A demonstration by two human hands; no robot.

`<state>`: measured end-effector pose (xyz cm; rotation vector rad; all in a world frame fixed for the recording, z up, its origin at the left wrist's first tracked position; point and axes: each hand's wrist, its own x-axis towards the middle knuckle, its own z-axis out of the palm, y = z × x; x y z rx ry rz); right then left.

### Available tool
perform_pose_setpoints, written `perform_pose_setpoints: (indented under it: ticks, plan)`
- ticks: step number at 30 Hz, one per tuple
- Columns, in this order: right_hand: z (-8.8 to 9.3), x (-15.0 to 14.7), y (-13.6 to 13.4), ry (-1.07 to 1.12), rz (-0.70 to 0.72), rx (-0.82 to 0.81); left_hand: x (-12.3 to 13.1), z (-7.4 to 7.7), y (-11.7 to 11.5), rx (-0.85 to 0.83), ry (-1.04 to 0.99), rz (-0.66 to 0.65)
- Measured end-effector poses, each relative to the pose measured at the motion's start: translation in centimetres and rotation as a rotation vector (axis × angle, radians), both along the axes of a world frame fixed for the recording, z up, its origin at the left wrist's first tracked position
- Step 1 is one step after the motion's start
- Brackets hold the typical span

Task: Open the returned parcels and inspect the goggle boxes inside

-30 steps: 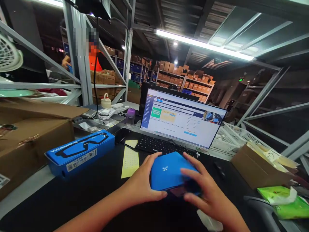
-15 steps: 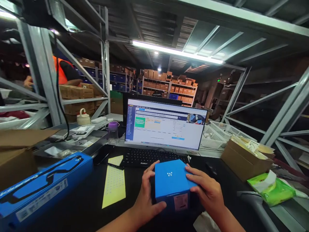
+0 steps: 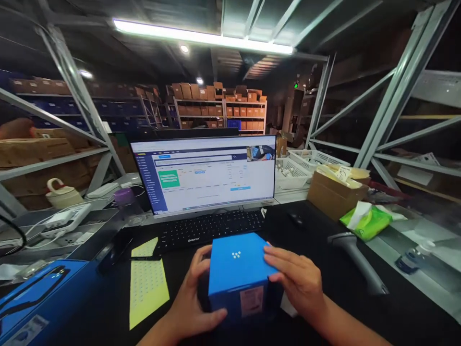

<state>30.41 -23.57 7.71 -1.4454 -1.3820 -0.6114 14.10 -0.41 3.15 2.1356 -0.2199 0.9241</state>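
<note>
Blue card, small and cube-like: the blue box (image 3: 238, 271) sits low in the middle of the frame, on the black counter (image 3: 360, 317) just in front of the keyboard (image 3: 212, 229). Held from both sides: left hand (image 3: 190, 302) wrapped around its left face with the thumb curling under the front edge, right hand (image 3: 297, 281) flat against its right face, fingers spread over the top corner. Both grips closed on the box, which stands about square to the view, white dot mark on top, a pale label on the near face. Judged as the handling and checking step, label side turned toward the wearer. Next move calls for a steady two-handed hold and little tilt, so the label stays readable; the grey scanner (image 3: 355, 257) lies at lower right, well apart from the box. Beyond the keyboard, the monitor (image 3: 207, 173) shows a form page. At lower left, a yellow sheet (image 3: 147, 283) lies flat beside the longer blue carton (image 3: 32, 302). At right, a brown cardboard box (image 3: 333, 192) and a green packet (image 3: 367, 221) lie near each other.
</note>
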Motion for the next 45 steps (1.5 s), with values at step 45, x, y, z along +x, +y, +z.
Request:
perform_pose_setpoints:
  ticks: [45]
  plan:
    - [1.2,-2.5,5.0,0.091,0.356,-0.818,-13.7,-0.6,-0.9,-0.239,0.242,0.750]
